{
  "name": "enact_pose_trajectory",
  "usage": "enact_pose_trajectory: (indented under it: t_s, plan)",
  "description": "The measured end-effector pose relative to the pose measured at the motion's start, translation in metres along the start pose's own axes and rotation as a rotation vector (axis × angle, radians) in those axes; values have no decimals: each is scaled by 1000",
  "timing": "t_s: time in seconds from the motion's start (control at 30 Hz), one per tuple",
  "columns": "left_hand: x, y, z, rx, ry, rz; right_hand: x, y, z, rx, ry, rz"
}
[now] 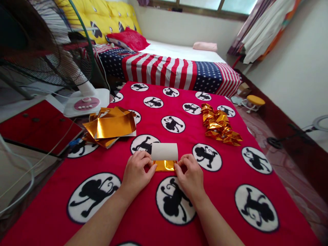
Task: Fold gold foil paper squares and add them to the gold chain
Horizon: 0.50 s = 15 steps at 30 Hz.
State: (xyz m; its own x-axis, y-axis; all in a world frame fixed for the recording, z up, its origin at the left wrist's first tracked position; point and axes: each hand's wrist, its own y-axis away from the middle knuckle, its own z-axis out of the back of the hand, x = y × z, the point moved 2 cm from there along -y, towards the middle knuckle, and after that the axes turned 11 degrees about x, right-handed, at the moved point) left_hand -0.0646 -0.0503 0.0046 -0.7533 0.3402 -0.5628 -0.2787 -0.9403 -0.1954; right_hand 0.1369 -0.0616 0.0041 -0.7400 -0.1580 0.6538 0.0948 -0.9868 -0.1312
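Paper sits between the hands on the red cloth, just past the thumb tips. Left hand pinched on its left end, right hand pinched on its right. Gold strip nearest the person, long axis left-right; white part points away toward the bed.

Two slender bare forearms, tapering into narrow wrists, a bare left hand, a bare right hand of matching build, rounded knuckles, nails perhaps cut short, though too small to be sure.
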Motion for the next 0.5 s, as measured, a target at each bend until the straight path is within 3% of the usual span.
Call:
enact_pose_trajectory:
  t_s: [0.5]
  plan:
    - [2,0,0,-11,-5,1,0,-1,-1,-13,0,-15]
